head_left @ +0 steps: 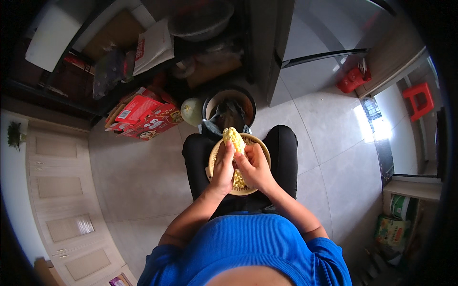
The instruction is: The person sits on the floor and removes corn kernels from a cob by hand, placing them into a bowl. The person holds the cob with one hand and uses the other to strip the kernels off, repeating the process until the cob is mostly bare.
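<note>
1. the grey tiled floor [143, 176] spreads out on every side of your round, cream-yellow plastic basket [245, 192], which is the landmark here.
2. the grey refrigerator [324, 33] stands beyond the basket and to its right.
3. the light wooden cabinet [62, 186] runs well to the left of the basket.
4. your legs [285, 164], in black trousers, flank the basket on both sides.
5. the red cardboard box [152, 119] sits on the floor, beyond the basket and to its left.
6. the round bin [247, 97], with a black plastic liner [210, 127], stands just beyond the basket.
7. the red plastic stool [420, 100] is well to the right of the basket.
8. the pale green melon-like fruit [191, 112] lies beyond the basket, beside the bin.
9. your left hand [222, 170] is closed around the corn cob; your right hand [256, 168] has bent fingers and its thumb against it, but you cannot tell whether they grip.
10. the yellow corn cob [234, 136] is held above the basket, tilted upward.
11. loose corn kernels [238, 180] lie inside the basket.
</note>
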`<state>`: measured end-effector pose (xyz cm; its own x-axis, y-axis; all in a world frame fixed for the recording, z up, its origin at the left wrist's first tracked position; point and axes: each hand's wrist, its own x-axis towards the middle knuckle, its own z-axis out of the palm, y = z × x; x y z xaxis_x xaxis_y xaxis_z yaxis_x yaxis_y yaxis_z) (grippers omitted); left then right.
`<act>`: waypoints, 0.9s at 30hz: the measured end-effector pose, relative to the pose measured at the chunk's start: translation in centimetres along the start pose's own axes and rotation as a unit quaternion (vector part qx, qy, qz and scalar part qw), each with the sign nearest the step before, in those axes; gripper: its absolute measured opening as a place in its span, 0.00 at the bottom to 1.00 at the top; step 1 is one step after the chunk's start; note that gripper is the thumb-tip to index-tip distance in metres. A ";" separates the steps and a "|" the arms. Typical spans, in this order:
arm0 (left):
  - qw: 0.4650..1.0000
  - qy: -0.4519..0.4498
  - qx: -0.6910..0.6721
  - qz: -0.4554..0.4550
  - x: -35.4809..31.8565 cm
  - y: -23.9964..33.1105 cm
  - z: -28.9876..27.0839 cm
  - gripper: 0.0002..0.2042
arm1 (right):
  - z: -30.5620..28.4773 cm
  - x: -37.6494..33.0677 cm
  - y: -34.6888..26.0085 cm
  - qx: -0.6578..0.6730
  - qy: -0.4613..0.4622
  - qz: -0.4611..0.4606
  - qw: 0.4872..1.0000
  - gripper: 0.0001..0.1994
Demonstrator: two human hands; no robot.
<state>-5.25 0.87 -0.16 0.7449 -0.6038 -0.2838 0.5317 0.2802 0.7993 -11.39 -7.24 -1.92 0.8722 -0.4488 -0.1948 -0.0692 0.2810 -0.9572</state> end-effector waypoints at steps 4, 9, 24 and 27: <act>1.000 0.010 -0.014 -0.010 0.2 -0.4 -0.1 0.20 | 0.4 -0.4 0.6 -0.054 0.036 -0.035 0.997 0.14; 0.999 0.027 -0.031 -0.005 0.5 -0.5 -0.3 0.22 | 0.5 0.5 -1.1 -0.021 0.029 0.045 0.998 0.13; 0.993 0.113 0.007 0.034 0.8 -0.7 -0.5 0.24 | 1.8 0.6 1.1 -0.083 -0.027 -0.045 0.995 0.11; 0.994 0.096 0.031 0.051 0.9 -0.8 -0.7 0.22 | 2.4 1.3 0.3 0.011 -0.001 0.040 0.999 0.11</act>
<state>-4.70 0.65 -1.41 0.8597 -0.4193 -0.2918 0.4291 0.2828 0.8578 -9.11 -5.66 -1.97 0.8655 -0.4224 -0.2694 -0.1279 0.3336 -0.9340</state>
